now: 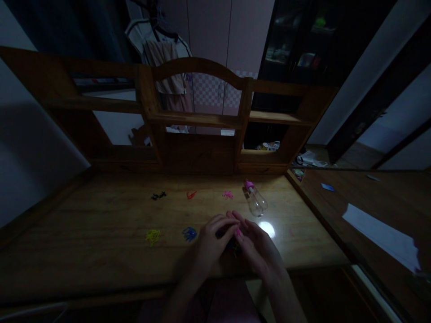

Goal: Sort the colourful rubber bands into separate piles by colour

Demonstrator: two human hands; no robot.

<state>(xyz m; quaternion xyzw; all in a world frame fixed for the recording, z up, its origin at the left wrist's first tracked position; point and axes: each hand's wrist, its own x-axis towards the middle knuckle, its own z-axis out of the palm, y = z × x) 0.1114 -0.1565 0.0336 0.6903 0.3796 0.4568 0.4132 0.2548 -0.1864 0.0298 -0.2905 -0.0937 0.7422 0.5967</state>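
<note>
My left hand and my right hand meet above the front of the wooden desk, fingertips touching. At the fingertips a small pink piece shows, its shape mostly hidden. The thumb and index finger of my left hand are pinched together beside it; my right hand curls around it from the other side. Beneath my hands lie small dark and yellowish pieces, partly covered. Nearby are little piles of blue pieces, yellow pieces, pink pieces, red pieces and black pieces.
A clear bottle-like container with a pink cap lies beyond my right hand. Wooden shelving borders the desk at the back. To the right, a lower brown surface carries white paper and a blue card.
</note>
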